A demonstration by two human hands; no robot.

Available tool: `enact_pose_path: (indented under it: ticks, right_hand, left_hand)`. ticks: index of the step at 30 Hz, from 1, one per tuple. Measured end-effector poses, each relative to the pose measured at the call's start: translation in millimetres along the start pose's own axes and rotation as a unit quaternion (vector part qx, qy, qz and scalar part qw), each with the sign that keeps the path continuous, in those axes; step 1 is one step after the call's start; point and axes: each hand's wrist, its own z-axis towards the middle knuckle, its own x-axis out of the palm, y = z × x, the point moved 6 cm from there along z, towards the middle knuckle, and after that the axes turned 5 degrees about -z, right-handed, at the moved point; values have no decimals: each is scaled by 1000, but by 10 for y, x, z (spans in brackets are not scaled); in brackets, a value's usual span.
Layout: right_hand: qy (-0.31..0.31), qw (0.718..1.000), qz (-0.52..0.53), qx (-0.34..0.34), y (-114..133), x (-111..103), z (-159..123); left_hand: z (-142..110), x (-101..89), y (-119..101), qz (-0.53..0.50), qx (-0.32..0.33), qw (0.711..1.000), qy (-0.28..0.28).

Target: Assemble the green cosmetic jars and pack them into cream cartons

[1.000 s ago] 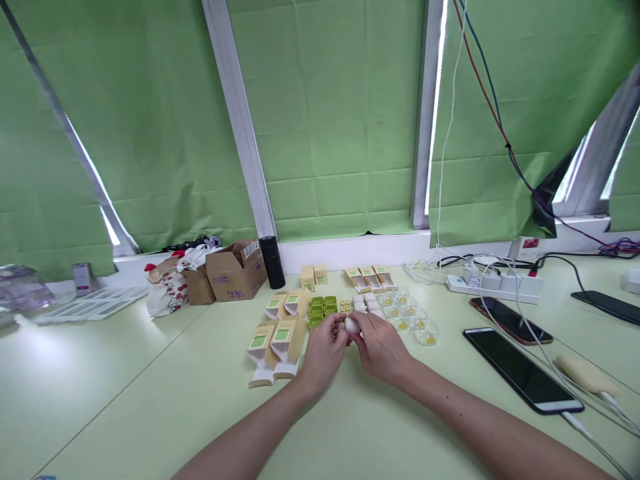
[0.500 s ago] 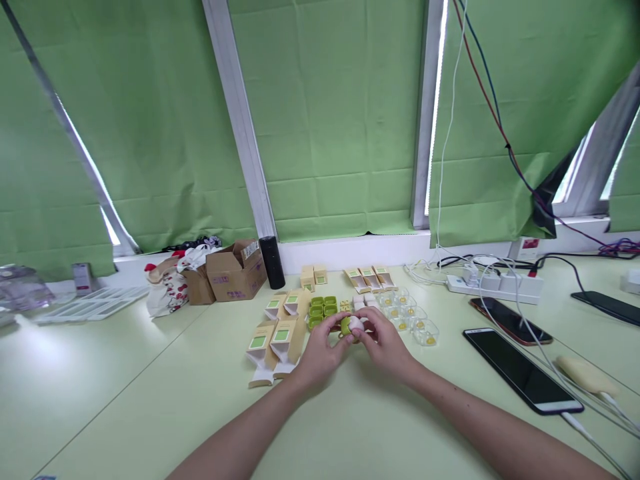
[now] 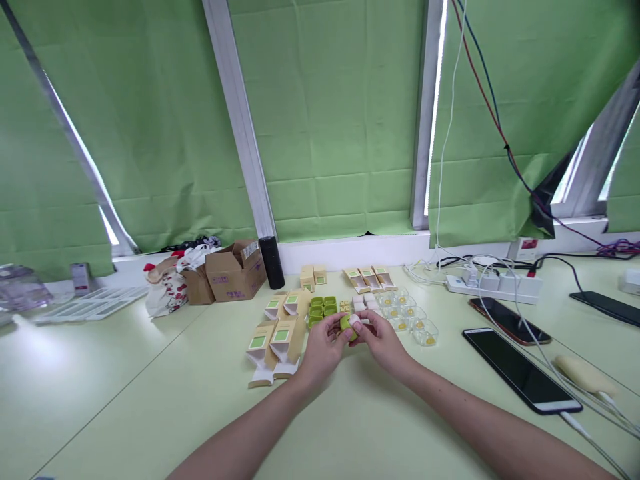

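Note:
Both my hands meet over the pale green table (image 3: 150,400), just in front of rows of small parts. My left hand (image 3: 323,347) pinches a small green cap-like piece (image 3: 346,325). My right hand (image 3: 383,341) presses a small white round piece (image 3: 355,321) against it with pinched fingertips. Behind the hands lie green square cups (image 3: 323,307), small white blocks (image 3: 370,303) and clear cups with yellow dots (image 3: 410,315). Tan cartons with green labels (image 3: 277,337) lie to the left of the hands.
A brown cardboard box (image 3: 235,270) and a black cylinder (image 3: 271,261) stand at the back left. A power strip (image 3: 495,285) with cables, two phones (image 3: 520,370) and a third phone (image 3: 603,305) lie to the right. Green curtains hang behind.
A second ago the hands held only the white piece. Now a green piece is in my left fingers and the white one is pressed to it. The hands rose slightly.

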Motion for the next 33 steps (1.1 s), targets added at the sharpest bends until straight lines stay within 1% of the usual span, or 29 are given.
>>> enact_pose_path:
  ticks: [3,7,10,13,19,22,28,33]
  right_hand:
    - [-16,998,52,22,-22,-32,27]
    - [-60,986,140,62,-86,-198,84]
    - [-63,976,192,77,-126,-290,108]
    - [-56,970,222,81,-151,-312,110]
    - [-38,975,206,76,-103,-284,88]
    - [-37,974,210,76,-48,-285,74]
    - [-36,981,179,65,78,-292,63]
    - [-74,982,165,47,178,-371,83]
  left_hand:
    - [20,-42,16,2,6,1000,-14]
    - [67,-137,43,-26,18,999,-38]
    - [83,-169,42,-66,30,997,-38]
    - [72,-176,26,-92,33,994,-40]
    - [48,-197,-22,-104,36,992,-53]
    - [37,-207,-46,-109,44,991,-60]
    - [21,-199,-75,-111,50,991,-63]
    - [15,-193,-78,-119,50,990,-62]
